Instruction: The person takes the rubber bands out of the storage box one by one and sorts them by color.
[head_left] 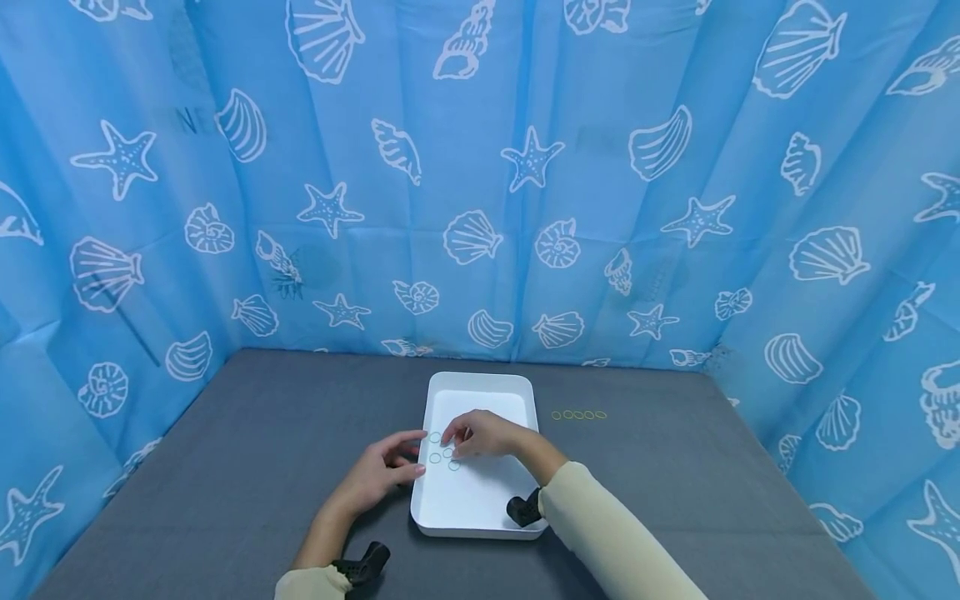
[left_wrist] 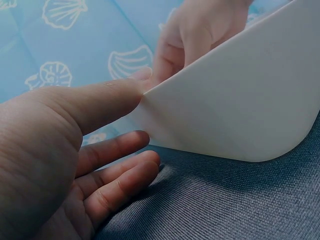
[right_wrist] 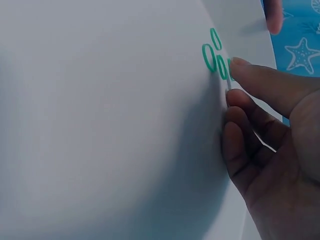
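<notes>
Several thin green rings lie in the left part of a white rectangular tray (head_left: 480, 510), among them a ring (right_wrist: 209, 57) and another ring (right_wrist: 215, 39). My right hand (head_left: 487, 435) is inside the tray with bent fingers, its thumb tip beside a partly hidden green ring (right_wrist: 231, 70). A gap shows between that thumb and the forefinger, with nothing visible in it. At the tray's left side is my left hand (head_left: 382, 473). Its thumb (left_wrist: 112, 102) touches the rim, while the other fingers spread loosely below, near the outer wall.
Several yellow rings (head_left: 578, 415) lie in a row on the grey tabletop (head_left: 675, 467), right of the tray. A blue curtain (head_left: 480, 167) with white shell and starfish prints hangs behind and along both sides. Each wrist carries a black camera (head_left: 363, 565).
</notes>
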